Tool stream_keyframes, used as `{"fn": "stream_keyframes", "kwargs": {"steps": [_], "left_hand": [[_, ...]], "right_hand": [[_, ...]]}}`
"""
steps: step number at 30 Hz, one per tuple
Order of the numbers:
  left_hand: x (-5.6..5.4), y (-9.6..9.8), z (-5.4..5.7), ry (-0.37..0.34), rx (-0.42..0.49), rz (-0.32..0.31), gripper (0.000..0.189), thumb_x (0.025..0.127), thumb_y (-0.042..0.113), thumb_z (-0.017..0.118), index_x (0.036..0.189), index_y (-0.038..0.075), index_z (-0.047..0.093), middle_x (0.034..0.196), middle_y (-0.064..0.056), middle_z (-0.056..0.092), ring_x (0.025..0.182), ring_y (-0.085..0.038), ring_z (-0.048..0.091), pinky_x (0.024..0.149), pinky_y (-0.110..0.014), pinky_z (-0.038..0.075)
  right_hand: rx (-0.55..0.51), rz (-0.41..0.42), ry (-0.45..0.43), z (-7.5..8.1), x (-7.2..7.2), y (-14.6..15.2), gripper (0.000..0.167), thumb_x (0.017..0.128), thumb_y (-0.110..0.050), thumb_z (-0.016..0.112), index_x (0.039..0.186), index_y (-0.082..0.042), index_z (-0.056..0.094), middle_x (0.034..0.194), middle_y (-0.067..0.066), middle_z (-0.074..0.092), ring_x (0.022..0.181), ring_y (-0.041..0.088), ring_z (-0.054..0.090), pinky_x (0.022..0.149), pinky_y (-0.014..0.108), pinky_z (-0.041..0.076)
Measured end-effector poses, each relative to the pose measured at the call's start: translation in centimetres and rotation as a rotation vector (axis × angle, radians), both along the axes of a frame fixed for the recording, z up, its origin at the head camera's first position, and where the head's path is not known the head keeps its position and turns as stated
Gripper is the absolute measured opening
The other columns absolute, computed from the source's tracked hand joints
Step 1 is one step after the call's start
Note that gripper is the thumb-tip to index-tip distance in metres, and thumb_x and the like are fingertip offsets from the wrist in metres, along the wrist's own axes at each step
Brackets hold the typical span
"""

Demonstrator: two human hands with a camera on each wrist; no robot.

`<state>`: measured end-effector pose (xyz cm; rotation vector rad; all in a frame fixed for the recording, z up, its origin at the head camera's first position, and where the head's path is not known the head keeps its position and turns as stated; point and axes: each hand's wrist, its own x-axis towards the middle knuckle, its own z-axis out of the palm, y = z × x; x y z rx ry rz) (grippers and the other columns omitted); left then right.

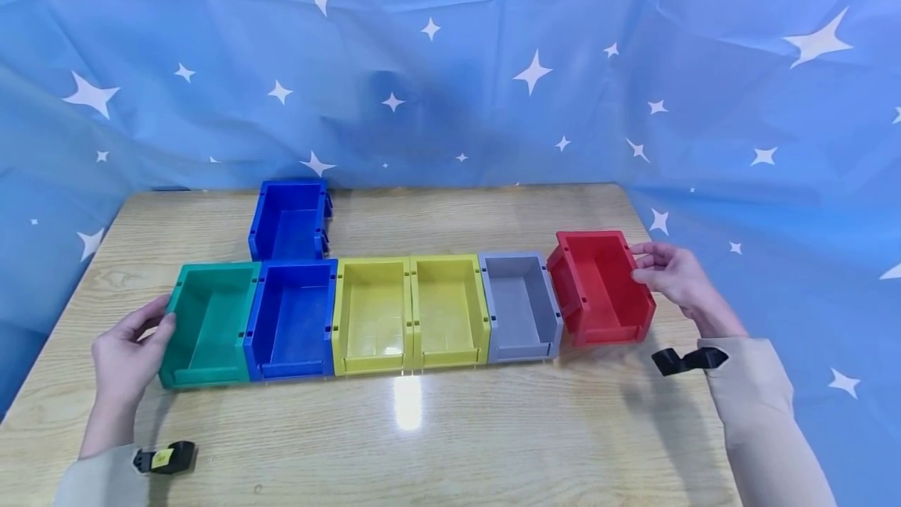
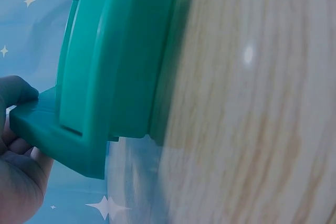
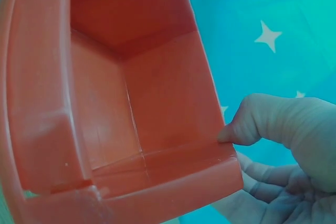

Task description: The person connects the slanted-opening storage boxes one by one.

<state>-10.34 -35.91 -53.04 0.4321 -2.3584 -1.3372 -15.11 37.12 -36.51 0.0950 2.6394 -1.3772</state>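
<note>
At the left end of a row of plastic bins, my left hand [image 1: 130, 354] pinches the outer side wall of a green bin [image 1: 184, 327], thumb at the rim. The left wrist view shows this bin [image 2: 131, 61] close up, fingers curled at its edge. On the right, my right hand [image 1: 679, 280] holds a red bin [image 1: 598, 280] by its right side wall. In the right wrist view the thumb [image 3: 239, 129] hooks over the rim of this bin [image 3: 163, 93], other fingers outside. The red bin sits slightly tilted beside a grey bin [image 1: 519, 307].
Between green and grey stand a blue bin [image 1: 296, 319] and two yellow bins, one left [image 1: 373, 303] and one right [image 1: 446, 303]. Another blue bin [image 1: 292, 217] stands behind the row. A starry blue curtain [image 1: 450, 61] borders the wooden table [image 1: 493, 436].
</note>
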Motion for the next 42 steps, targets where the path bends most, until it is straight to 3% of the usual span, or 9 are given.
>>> {"fn": "stream_keyframes", "kwargs": {"steps": [16, 24, 27, 30, 34, 36, 38, 42], "left_hand": [[0.0, 0.1, 0.1, 0.006, -0.001, 0.016, 0.031, 0.089, 0.019, 0.063, 0.118, 0.009, 0.066, 0.096, 0.022, 0.061, 0.090, 0.007, 0.057, 0.070, -0.001, 0.045], [0.0, -0.1, -0.2, -0.014, -0.025, 0.004, 0.033, 0.090, 0.021, 0.062, 0.121, 0.011, 0.064, 0.097, 0.024, 0.060, 0.090, 0.009, 0.055, 0.069, 0.000, 0.044], [-0.1, -0.1, -0.3, -0.004, -0.036, -0.003, 0.033, 0.090, 0.021, 0.062, 0.122, 0.010, 0.064, 0.097, 0.025, 0.060, 0.090, 0.010, 0.055, 0.069, 0.000, 0.044], [-0.1, -0.2, -0.5, 0.000, -0.038, 0.000, 0.032, 0.090, 0.019, 0.062, 0.121, 0.011, 0.065, 0.098, 0.024, 0.060, 0.091, 0.009, 0.056, 0.069, 0.000, 0.045], [0.0, -0.1, -0.3, -0.005, -0.019, 0.010, 0.032, 0.090, 0.019, 0.062, 0.121, 0.012, 0.065, 0.099, 0.022, 0.061, 0.091, 0.007, 0.057, 0.070, -0.001, 0.045], [0.0, 0.0, -0.2, -0.006, -0.005, 0.012, 0.032, 0.090, 0.019, 0.062, 0.121, 0.011, 0.065, 0.099, 0.021, 0.062, 0.091, 0.006, 0.057, 0.071, -0.002, 0.045], [0.0, 0.0, -0.2, 0.001, -0.003, 0.009, 0.032, 0.089, 0.019, 0.062, 0.120, 0.011, 0.065, 0.099, 0.021, 0.062, 0.091, 0.006, 0.057, 0.071, -0.002, 0.045], [-0.1, -0.1, -0.3, 0.014, -0.011, 0.005, 0.031, 0.089, 0.018, 0.063, 0.119, 0.011, 0.066, 0.098, 0.021, 0.062, 0.091, 0.006, 0.057, 0.071, -0.002, 0.045]], "right_hand": [[0.005, 0.008, -0.028, -0.8, -0.2, 0.1, 0.045, 0.088, 0.005, 0.056, 0.127, 0.018, 0.039, 0.087, 0.009, 0.057, 0.071, 0.003, 0.054, 0.061, 0.019, 0.054], [-0.037, 0.030, -0.022, -1.0, 0.1, 0.6, 0.044, 0.091, 0.000, 0.054, 0.129, 0.016, 0.038, 0.087, -0.001, 0.057, 0.073, 0.004, 0.057, 0.063, 0.021, 0.055], [0.056, 0.011, 0.050, -0.8, 0.4, 0.1, 0.046, 0.094, -0.010, 0.054, 0.130, 0.014, 0.038, 0.097, 0.010, 0.058, 0.081, 0.011, 0.058, 0.065, 0.020, 0.054], [0.204, 0.007, 0.176, -0.5, 0.5, -1.0, 0.051, 0.095, -0.018, 0.054, 0.134, 0.010, 0.038, 0.115, 0.026, 0.052, 0.098, 0.030, 0.056, 0.078, 0.037, 0.054], [0.334, 0.093, 0.358, -0.1, 0.3, -3.3, 0.057, 0.093, -0.019, 0.058, 0.138, 0.007, 0.036, 0.133, 0.032, 0.040, 0.119, 0.049, 0.038, 0.092, 0.065, 0.037], [0.367, 0.165, 0.407, -0.1, 0.1, -4.4, 0.061, 0.093, -0.021, 0.059, 0.141, 0.006, 0.033, 0.140, 0.031, 0.032, 0.127, 0.049, 0.029, 0.099, 0.068, 0.028], [0.400, 0.233, 0.416, -0.2, 0.0, -5.4, 0.064, 0.094, -0.024, 0.057, 0.144, 0.003, 0.028, 0.147, 0.029, 0.023, 0.134, 0.047, 0.018, 0.104, 0.067, 0.019], [0.464, 0.341, 0.353, -0.9, -0.1, -7.3, 0.068, 0.097, -0.035, 0.049, 0.150, -0.007, 0.018, 0.155, 0.021, 0.004, 0.140, 0.039, -0.003, 0.105, 0.070, 0.001]]}}
